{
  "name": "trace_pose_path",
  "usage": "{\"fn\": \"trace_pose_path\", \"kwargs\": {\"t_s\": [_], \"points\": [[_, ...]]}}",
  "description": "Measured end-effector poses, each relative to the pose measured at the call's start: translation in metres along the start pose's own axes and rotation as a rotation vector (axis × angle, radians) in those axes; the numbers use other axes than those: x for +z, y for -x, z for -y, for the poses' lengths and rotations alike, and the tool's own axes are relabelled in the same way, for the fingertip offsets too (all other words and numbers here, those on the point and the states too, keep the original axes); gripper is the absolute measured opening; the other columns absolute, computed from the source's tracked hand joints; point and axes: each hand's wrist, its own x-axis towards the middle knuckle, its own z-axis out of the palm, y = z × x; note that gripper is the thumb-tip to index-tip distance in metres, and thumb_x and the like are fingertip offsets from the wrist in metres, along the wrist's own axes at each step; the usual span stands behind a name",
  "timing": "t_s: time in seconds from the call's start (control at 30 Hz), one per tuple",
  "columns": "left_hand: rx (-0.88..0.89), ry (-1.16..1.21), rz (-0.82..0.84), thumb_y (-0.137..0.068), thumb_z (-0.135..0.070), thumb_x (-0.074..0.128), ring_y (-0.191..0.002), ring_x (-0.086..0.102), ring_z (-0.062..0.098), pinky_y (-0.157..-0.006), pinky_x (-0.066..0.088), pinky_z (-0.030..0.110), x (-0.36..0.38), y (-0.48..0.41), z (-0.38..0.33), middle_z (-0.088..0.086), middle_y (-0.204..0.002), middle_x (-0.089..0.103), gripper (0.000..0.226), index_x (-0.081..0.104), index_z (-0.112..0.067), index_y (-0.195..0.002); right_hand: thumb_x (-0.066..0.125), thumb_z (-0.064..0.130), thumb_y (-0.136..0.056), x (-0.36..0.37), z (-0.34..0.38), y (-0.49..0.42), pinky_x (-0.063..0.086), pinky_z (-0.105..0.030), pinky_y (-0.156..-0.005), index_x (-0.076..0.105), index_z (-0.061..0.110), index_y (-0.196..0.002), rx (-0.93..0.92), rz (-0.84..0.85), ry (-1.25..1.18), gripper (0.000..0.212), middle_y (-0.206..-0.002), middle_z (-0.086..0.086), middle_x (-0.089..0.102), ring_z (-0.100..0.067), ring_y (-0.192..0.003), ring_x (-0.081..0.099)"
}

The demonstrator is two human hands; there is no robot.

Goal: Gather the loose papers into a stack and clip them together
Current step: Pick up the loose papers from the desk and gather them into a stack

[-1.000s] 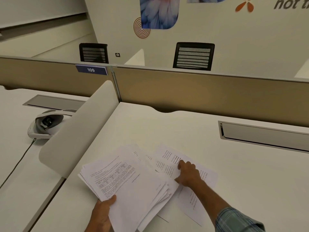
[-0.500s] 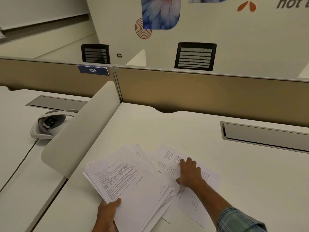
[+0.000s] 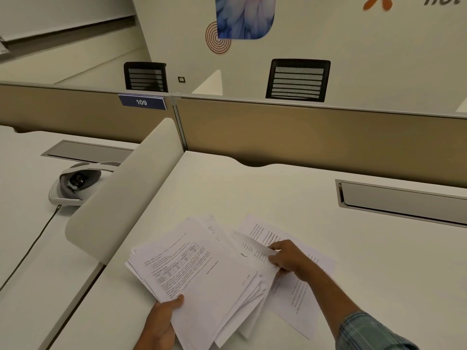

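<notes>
While most of the sheets already sit in 1 rough bundle (image 3: 199, 271), we are only partway through the gathering. Our left hand (image 3: 160, 324) grips that bundle at its near edge, thumb on top of the printed page with the table on it, and the bundle lies fanned and uneven, its right-hand edges splayed like steps. We take the bundle as our landmark for the rest.

Just right of the bundle, our right hand (image 3: 288, 258) pinches the edge of a loose sheet (image 3: 252, 246), fingers curled around it, and the sheet looks lifted off the desk (image 3: 278, 198) at that side. Under and to the right of that hand lies at least 1 more page (image 3: 298, 299), flat on the desk and angled away from the bundle, with another printed page (image 3: 262, 231) showing just beyond the hand. How many separate sheets lie there we cannot tell, since they overlap.

So, in our judgement, the collecting is well advanced but not finished: the pages right of the bundle have to join it, then the edges need squaring. We see no clip anywhere around the bundle, so the clipping step is wholly ahead. Far left of the bundle, past the curved divider (image 3: 121, 198), a headset (image 3: 75, 183) rests on the neighbouring desk, unrelated to our work.
</notes>
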Motion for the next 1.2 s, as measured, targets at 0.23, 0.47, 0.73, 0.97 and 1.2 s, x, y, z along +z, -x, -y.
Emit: {"fn": "trace_pose_path", "kwargs": {"t_s": [0.23,0.47,0.73,0.97,1.2], "points": [[-0.157,0.18,0.132,-0.096,0.009,0.049,-0.12,0.058,0.044,-0.101,0.05,0.058,0.002,0.019,0.012,0.025,-0.128,0.065,0.047,0.055,-0.009,-0.139,0.058,-0.006,-0.089,-0.007,-0.035,0.051,0.049,-0.024,-0.053,0.078,0.008,-0.108,0.064,0.147,-0.527,0.031,-0.091,-0.015,0.077,-0.017,-0.069,0.064],[-0.101,0.033,0.194,-0.094,0.008,0.055,-0.114,0.06,0.041,-0.103,0.046,0.053,0.019,0.029,0.008,0.021,-0.123,0.066,0.042,0.056,-0.01,-0.132,0.069,-0.002,-0.074,0.001,-0.058,0.079,0.046,-0.023,-0.049,0.08,0.012,-0.107,0.087,0.117,-0.637,0.037,-0.093,-0.012,0.079,-0.014,-0.064,0.065],[-0.049,-0.146,0.176,-0.089,0.015,0.058,-0.104,0.063,0.04,-0.087,0.052,0.045,0.034,0.023,0.01,0.022,-0.123,0.066,0.051,0.054,-0.003,-0.137,0.07,0.011,-0.087,-0.008,-0.055,0.076,0.061,-0.036,-0.068,0.079,0.015,-0.099,0.02,-0.004,-0.41,0.015,-0.092,-0.015,0.079,-0.02,-0.072,0.07],[0.071,-0.098,0.185,-0.092,0.014,0.055,-0.111,0.056,0.035,-0.106,0.041,0.045,0.035,0.017,-0.012,0.021,-0.133,0.059,0.056,0.047,-0.002,-0.144,0.074,0.046,-0.083,-0.044,-0.06,0.03,0.04,-0.045,-0.106,0.04,0.02,-0.146,-0.035,-0.482,0.413,0.077,-0.14,-0.009,0.049,-0.029,-0.13,0.045],[0.048,0.063,0.176,-0.094,0.01,0.052,-0.1,0.063,0.029,-0.071,0.062,0.031,0.027,0.028,-0.038,0.007,-0.107,0.076,0.035,0.066,-0.015,-0.116,0.075,0.059,-0.073,-0.054,-0.053,0.014,0.041,-0.045,-0.104,0.04,0.02,-0.138,0.056,-0.324,0.671,0.083,-0.136,-0.006,0.052,-0.028,-0.127,0.048]]}}
